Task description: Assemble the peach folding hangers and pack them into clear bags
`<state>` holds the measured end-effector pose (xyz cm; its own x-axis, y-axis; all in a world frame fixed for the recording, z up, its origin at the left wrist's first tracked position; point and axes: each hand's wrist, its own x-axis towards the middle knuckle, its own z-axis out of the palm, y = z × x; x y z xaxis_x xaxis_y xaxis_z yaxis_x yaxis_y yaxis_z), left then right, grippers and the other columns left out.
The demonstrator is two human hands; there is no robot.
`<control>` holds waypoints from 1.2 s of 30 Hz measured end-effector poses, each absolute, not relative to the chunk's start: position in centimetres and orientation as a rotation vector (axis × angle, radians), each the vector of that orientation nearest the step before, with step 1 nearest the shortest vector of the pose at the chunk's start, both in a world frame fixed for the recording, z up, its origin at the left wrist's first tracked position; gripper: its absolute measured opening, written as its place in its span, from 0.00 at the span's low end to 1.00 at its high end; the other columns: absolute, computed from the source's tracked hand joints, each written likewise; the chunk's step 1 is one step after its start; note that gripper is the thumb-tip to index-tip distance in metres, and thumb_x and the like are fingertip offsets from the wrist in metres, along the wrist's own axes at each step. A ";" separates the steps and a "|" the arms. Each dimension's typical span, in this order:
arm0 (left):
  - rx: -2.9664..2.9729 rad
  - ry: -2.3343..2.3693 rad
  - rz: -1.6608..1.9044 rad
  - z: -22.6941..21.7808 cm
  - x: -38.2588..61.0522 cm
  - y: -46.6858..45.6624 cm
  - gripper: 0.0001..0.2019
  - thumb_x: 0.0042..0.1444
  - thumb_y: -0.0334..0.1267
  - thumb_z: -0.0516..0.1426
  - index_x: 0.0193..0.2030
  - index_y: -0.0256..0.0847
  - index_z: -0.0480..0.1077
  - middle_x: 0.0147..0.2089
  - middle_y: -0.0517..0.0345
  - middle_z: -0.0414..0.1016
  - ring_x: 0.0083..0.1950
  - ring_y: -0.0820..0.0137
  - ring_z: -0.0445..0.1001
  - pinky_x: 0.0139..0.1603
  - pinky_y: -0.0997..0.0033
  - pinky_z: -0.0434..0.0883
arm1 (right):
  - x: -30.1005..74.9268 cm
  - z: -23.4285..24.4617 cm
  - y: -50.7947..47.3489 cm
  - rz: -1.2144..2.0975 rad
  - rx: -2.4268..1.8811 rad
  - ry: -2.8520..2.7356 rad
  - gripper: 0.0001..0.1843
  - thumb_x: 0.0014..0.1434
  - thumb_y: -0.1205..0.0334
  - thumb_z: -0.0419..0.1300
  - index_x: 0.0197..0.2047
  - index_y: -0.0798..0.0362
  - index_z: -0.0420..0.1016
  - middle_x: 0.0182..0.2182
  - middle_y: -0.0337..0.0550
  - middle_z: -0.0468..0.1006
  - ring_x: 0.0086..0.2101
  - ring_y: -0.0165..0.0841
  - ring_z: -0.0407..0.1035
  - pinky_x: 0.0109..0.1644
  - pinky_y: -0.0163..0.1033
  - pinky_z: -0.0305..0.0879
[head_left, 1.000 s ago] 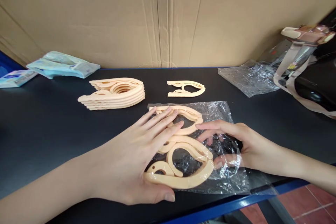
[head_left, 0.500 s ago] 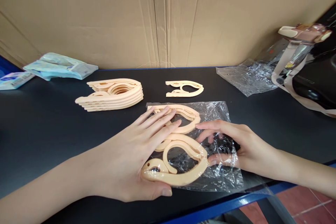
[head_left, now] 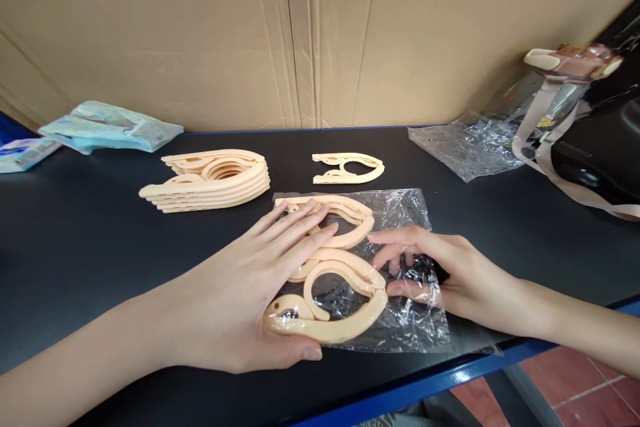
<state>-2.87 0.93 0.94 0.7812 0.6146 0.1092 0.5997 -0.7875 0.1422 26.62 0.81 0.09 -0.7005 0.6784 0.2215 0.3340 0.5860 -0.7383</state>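
Two cream folding clothes hangers, folded up, lie in a clear plastic bag at the front of the table, one behind the other. My left hand rests flat over their left side, its fingers spread across the bag and its thumb along the near hanger. At the right, my right hand touches the bag by the hangers' rounded ends. Its fingers are curved, with the index finger and thumb apart. A stack of several matching folding hangers stands behind my left hand, and a single small folded hanger lies behind the bag.
Another clear plastic bag lies at the back right beside a strapped water bottle. Pale blue packets sit at the back left. Cardboard rises behind the black table, whose front edge is blue.
The bag with its hangers has shifted slightly up and left in view, both hands with it. The whole view has also drifted slightly. The hands keep nearly the same pose.
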 end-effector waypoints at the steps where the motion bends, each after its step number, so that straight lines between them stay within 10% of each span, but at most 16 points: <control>1: 2.870 0.980 0.235 0.9 -2.9 0.9 0.54 0.50 0.65 0.61 0.75 0.39 0.41 0.78 0.51 0.40 0.78 0.59 0.38 0.76 0.59 0.39 | 26.7 0.2 0.9 0.980 -0.813 -2.313 0.32 0.64 0.64 0.63 0.67 0.40 0.56 0.46 0.34 0.79 0.42 0.26 0.73 0.48 0.31 0.70; 13: 2.805 0.978 0.312 1.1 -3.2 0.7 0.53 0.53 0.73 0.52 0.76 0.45 0.38 0.78 0.54 0.41 0.77 0.56 0.40 0.76 0.54 0.44 | 28.7 1.8 1.9 0.532 -1.157 -2.127 0.20 0.66 0.63 0.56 0.60 0.47 0.64 0.34 0.37 0.81 0.33 0.32 0.76 0.40 0.39 0.72; 21: 2.737 1.020 0.429 1.2 -3.6 1.7 0.29 0.71 0.54 0.40 0.75 0.49 0.42 0.78 0.62 0.43 0.78 0.62 0.38 0.76 0.53 0.42 | 29.5 4.1 8.6 0.038 -1.101 -2.283 0.19 0.63 0.58 0.57 0.56 0.51 0.69 0.42 0.45 0.80 0.40 0.40 0.75 0.47 0.48 0.71; 28: 2.722 1.073 0.409 0.9 -3.8 1.9 0.28 0.72 0.53 0.41 0.75 0.49 0.44 0.77 0.62 0.45 0.77 0.63 0.42 0.76 0.56 0.45 | 27.0 2.8 14.6 0.196 -1.024 -2.629 0.41 0.57 0.41 0.63 0.65 0.58 0.62 0.63 0.57 0.68 0.60 0.51 0.64 0.63 0.58 0.61; 36: 2.669 1.101 0.442 1.2 -3.9 2.3 0.27 0.71 0.51 0.42 0.73 0.46 0.50 0.75 0.56 0.54 0.75 0.58 0.50 0.73 0.51 0.52 | 25.9 2.9 14.9 0.288 -1.157 -2.591 0.44 0.51 0.49 0.67 0.65 0.59 0.60 0.50 0.54 0.76 0.48 0.48 0.72 0.53 0.54 0.68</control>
